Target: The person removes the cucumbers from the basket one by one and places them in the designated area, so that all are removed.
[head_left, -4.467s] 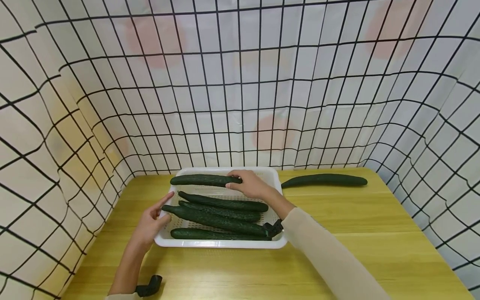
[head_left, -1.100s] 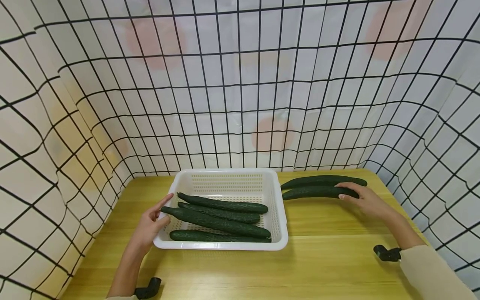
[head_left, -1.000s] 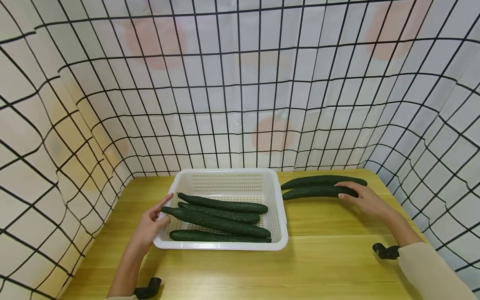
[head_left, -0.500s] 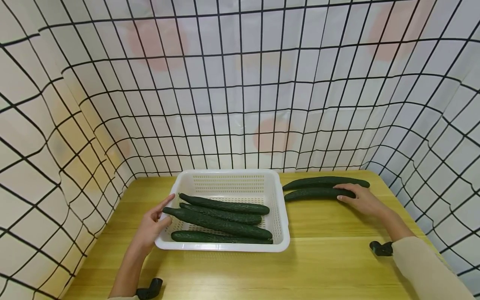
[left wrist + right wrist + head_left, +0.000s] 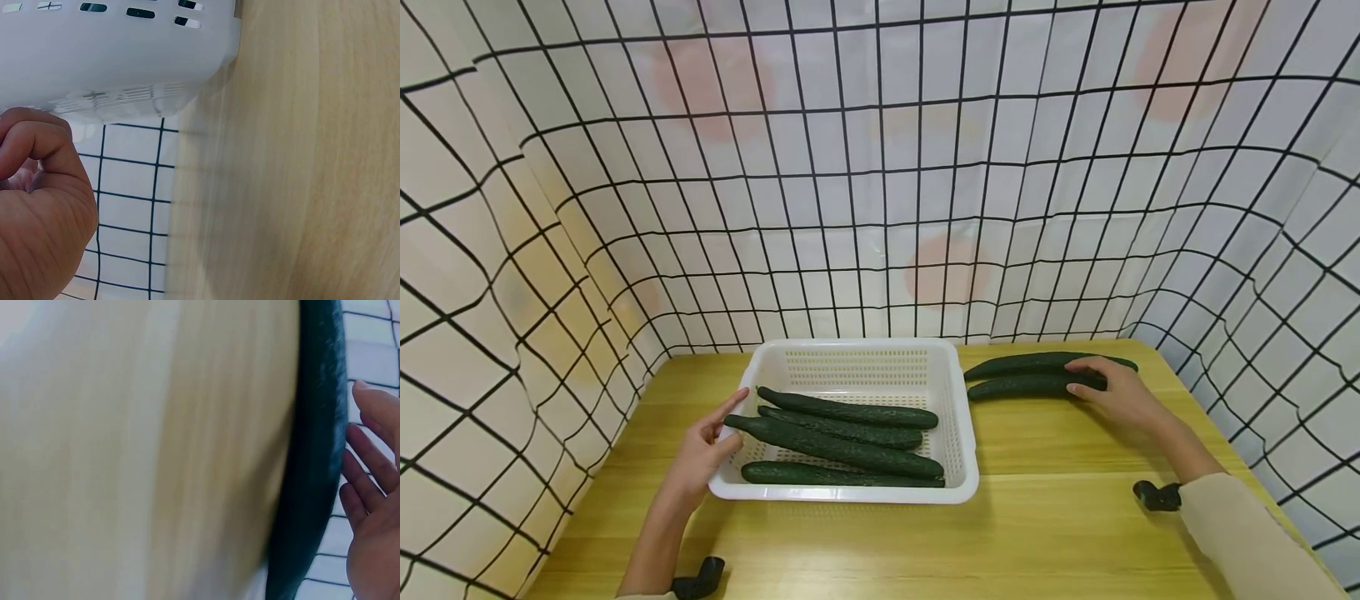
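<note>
My left hand (image 5: 696,450) grips the left rim of a white perforated basket (image 5: 842,495), thumb by the tip of a cucumber (image 5: 842,446). In the left wrist view its curled fingers (image 5: 37,140) meet the basket's edge. Several dark green cucumbers lie lengthwise in the basket. To its right, two more lie side by side on the table, a back cucumber (image 5: 1015,364) and a front cucumber (image 5: 1015,386). Over the front one's right end hovers my right hand (image 5: 1120,393), thumb and fingers spread. The right wrist view shows loose fingers (image 5: 369,456) beside a cucumber (image 5: 315,444), not wrapped round it.
A yellow wood-grain table (image 5: 1037,533) carries everything. White walls with black grid netting (image 5: 880,167) enclose its back and sides. Black camera mounts sit at both wrists, the left mount (image 5: 700,577) and the right mount (image 5: 1157,496).
Earlier my right hand took a cucumber from the back of the basket and laid it before the one on the table. It has now loosened and lifted slightly. The left hand stays put.
</note>
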Available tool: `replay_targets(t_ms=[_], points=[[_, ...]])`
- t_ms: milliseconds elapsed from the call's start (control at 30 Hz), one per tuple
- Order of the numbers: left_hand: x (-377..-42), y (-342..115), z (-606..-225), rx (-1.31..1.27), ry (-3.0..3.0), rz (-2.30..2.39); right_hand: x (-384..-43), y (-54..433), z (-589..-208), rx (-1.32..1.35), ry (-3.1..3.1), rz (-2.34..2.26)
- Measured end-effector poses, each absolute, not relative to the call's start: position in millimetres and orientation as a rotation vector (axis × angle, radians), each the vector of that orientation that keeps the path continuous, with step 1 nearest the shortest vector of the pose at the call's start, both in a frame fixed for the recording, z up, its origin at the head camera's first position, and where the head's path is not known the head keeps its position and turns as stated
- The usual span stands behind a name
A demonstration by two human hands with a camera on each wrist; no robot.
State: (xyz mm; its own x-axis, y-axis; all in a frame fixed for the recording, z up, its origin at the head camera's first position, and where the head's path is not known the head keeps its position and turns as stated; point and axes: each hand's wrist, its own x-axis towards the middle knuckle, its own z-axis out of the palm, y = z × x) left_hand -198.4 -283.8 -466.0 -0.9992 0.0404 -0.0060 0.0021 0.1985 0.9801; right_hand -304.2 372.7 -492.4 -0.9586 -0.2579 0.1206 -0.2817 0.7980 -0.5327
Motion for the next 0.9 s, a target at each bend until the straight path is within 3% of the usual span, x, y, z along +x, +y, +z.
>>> replay_targets(t_ms=[467, 900], points=[[-199, -284, -467, 0.040, 2.395, 1.980, -298, 316, -441, 0.508, -2.823, 1.007], [-198, -284, -466, 0.022, 2.398, 1.958, -299, 254, -420, 0.669, -2.705, 1.121]])
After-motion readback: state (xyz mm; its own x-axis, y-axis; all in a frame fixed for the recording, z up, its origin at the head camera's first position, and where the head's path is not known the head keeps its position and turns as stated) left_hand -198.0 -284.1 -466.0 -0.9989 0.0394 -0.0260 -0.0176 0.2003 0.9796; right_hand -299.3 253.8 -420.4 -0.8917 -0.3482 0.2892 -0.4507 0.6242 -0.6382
